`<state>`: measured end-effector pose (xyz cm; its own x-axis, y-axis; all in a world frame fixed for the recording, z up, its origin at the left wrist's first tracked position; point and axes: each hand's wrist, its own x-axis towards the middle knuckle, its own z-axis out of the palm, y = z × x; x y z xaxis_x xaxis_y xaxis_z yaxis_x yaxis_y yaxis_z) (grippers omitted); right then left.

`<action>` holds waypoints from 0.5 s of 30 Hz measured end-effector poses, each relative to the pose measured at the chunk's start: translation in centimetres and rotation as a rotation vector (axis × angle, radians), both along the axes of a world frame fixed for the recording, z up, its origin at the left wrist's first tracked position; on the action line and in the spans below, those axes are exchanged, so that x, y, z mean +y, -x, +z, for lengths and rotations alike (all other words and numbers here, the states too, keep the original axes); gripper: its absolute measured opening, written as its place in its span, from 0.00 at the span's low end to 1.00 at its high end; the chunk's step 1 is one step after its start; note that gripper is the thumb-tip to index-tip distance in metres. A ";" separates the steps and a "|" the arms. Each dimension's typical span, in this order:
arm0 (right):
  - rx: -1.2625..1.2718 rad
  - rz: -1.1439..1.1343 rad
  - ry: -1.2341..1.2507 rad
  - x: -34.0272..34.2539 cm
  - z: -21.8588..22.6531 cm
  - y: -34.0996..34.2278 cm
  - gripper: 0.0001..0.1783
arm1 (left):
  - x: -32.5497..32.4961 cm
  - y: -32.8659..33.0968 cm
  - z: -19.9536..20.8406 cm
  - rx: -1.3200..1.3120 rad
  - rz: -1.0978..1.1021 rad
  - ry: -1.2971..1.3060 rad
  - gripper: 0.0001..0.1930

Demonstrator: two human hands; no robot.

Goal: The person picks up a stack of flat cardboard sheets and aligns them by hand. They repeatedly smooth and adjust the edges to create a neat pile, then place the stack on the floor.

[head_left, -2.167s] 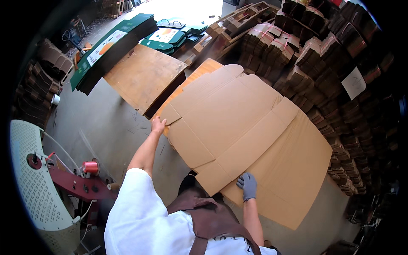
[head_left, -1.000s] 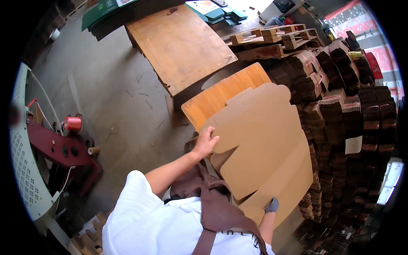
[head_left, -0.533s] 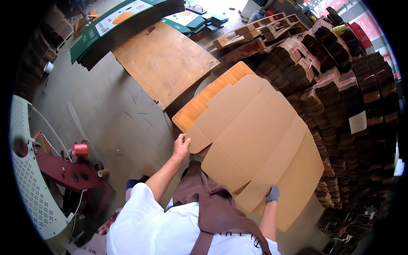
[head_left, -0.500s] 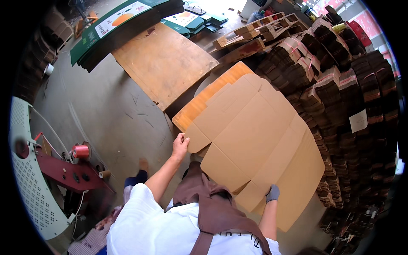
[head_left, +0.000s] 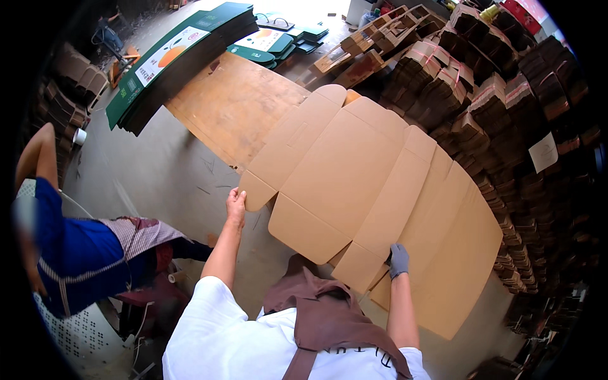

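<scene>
A large brown cardboard box blank (head_left: pixel 342 171), flat and creased, with slots between its flaps, spans the space in front of me. My left hand (head_left: pixel 235 206), bare, pinches the rounded corner of its left flap. My right hand (head_left: pixel 398 259), in a grey glove, has its fingers closed on the near edge; the fingertips are partly hidden. The blank's far left part lies over a wooden tabletop (head_left: pixel 234 101). Beneath its far edge, only a corner of an orange-brown board (head_left: pixel 352 96) shows.
A stack of green printed cartons (head_left: pixel 158 63) stands at the table's far left, with smaller green ones (head_left: pixel 266 44) behind. Bundled cardboard (head_left: pixel 437 69) is piled along the right, near wooden pallets (head_left: pixel 367 44). A co-worker in blue (head_left: pixel 88 253) is at left beside a perforated machine panel (head_left: pixel 82 332).
Both hands have moved the box blank left and farther over the tabletop, covering most of the orange-brown board. At left, the co-worker in blue has come much farther into view.
</scene>
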<state>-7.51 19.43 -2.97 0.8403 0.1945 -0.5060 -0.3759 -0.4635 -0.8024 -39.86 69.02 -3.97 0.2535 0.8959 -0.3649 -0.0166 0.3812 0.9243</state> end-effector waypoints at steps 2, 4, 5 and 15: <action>0.042 0.049 -0.025 2.5 1.0 2.6 0.12 | 2.2 2.2 -1.1 0.065 0.030 -0.031 0.16; 0.104 0.100 -0.088 5.3 3.0 5.6 0.14 | 5.5 5.3 -1.0 0.391 0.034 -0.202 0.21; 0.069 0.079 -0.105 5.8 3.8 6.6 0.14 | 6.8 5.6 -0.4 0.665 0.015 -0.342 0.24; -0.360 0.030 0.266 -10.0 7.3 10.8 0.16 | -20.9 -12.9 7.6 0.403 -1.051 -1.097 0.26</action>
<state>-18.35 9.43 4.34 0.9680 0.1241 -0.2179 -0.0777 -0.6779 -0.7311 -26.91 48.12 3.65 0.9597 0.2515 0.1253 0.1203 -0.7709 0.6255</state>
